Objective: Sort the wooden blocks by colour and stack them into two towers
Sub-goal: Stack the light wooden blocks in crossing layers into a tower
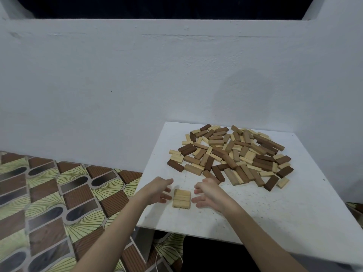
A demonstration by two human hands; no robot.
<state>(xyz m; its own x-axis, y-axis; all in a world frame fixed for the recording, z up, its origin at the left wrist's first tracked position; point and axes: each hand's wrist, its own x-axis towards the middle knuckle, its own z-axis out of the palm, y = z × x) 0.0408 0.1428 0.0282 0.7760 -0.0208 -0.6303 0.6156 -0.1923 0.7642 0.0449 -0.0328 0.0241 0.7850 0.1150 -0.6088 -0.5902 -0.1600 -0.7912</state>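
Three light wooden blocks (181, 198) lie side by side as a flat square layer near the front left of the white table (275, 209). My left hand (161, 188) hovers just left of that layer with fingers straight, holding nothing. On the layer's other side my right hand (208, 193) is spread, fingers relaxed, also empty. Neither hand clearly touches the layer. A loose pile of several light and dark brown blocks (231, 154) covers the table's far half, just beyond my right hand.
A white wall (137, 85) rises directly behind the table. The patterned brown and green floor (49, 203) lies to the left, below the table's left edge. A thin white cord (169, 252) lies on the floor under the front edge.
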